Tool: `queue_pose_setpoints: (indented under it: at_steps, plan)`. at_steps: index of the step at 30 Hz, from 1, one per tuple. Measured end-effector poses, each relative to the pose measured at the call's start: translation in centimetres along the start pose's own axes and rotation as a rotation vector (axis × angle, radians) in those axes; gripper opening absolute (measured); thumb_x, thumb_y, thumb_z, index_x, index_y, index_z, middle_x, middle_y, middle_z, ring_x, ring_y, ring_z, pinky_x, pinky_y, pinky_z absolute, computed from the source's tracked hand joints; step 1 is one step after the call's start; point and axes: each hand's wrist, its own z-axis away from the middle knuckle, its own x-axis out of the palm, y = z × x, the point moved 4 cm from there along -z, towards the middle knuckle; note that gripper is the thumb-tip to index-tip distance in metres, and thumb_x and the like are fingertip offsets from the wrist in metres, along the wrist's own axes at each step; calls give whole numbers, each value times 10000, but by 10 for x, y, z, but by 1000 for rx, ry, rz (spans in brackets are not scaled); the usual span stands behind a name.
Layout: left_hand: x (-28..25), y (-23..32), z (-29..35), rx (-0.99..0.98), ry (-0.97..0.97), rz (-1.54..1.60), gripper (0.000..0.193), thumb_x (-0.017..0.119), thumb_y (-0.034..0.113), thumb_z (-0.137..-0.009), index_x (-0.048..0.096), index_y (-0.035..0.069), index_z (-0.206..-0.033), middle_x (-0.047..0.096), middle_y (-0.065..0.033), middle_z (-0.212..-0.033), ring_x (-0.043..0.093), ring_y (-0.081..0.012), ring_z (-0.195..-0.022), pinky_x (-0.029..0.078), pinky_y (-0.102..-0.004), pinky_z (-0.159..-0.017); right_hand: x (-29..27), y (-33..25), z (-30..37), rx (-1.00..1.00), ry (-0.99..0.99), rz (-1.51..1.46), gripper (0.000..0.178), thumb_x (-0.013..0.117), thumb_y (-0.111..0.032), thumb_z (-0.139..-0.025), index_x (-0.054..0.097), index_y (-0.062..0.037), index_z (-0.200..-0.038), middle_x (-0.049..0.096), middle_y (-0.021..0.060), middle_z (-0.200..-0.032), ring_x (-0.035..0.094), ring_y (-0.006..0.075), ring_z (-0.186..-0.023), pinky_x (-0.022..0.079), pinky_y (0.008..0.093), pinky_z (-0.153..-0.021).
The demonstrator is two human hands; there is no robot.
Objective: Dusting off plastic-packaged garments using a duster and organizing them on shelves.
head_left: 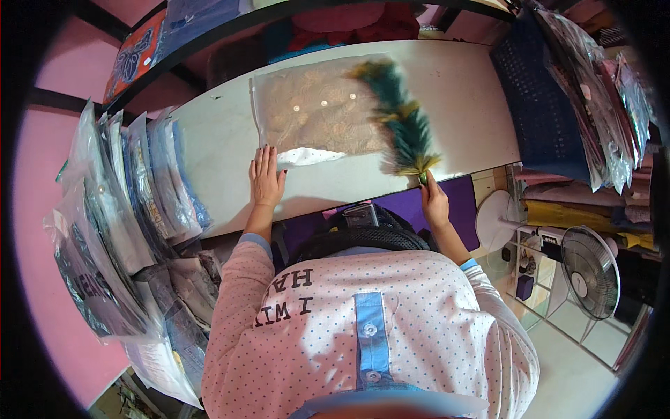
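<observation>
A clear plastic bag with a folded brown patterned garment (314, 115) inside lies flat on the white table (467, 105). Three pale round buttons show in a row on the garment. My left hand (266, 178) rests flat at the bag's near left corner, fingers stretched out. In my right hand (434, 199) is the green handle of a feather duster (405, 129), held at the table's near edge. Its dark green and yellowish feathers, smeared by motion, reach up along the bag's right side and overlap its edge. A white dotted piece (307, 156) shows at the bag's lower edge.
Bagged garments (139, 188) stand in a stack at the left. A dark blue basket (541, 105) with more bagged clothes is at the right end. Folded cloths (579, 216) and a fan (590, 272) are at the lower right. A black shelf bar (230, 38) crosses behind the table.
</observation>
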Motion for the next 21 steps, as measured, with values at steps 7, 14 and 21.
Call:
queue_pose_setpoints:
  at_steps: [7, 14, 21]
  plan:
    - [0, 2, 0, -2, 4, -13, 631, 561, 255, -819, 326, 88, -1380, 302, -114, -1436, 243, -272, -1342, 176, -447, -1086, -4, 8, 10, -27, -97, 42, 453, 559, -169, -858, 438, -93, -1288, 610, 207, -877, 605, 392, -721, 499, 459, -625]
    - [-5, 5, 0, -19, -8, -13, 621, 569, 246, -812, 342, 90, -1369, 309, -111, -1430, 248, -271, -1340, 185, -442, -1084, 8, -28, -18, -168, -237, 68, 443, 560, -201, -854, 455, -142, -1281, 601, 184, -804, 600, 380, -665, 489, 472, -577]
    - [-4, 4, -1, -26, 7, -20, 592, 552, 254, -826, 355, 102, -1363, 312, -97, -1431, 259, -268, -1335, 191, -439, -1082, 26, -24, -67, -83, 7, -62, 448, 541, -193, -857, 447, -141, -1291, 608, 208, -835, 597, 395, -683, 486, 471, -604]
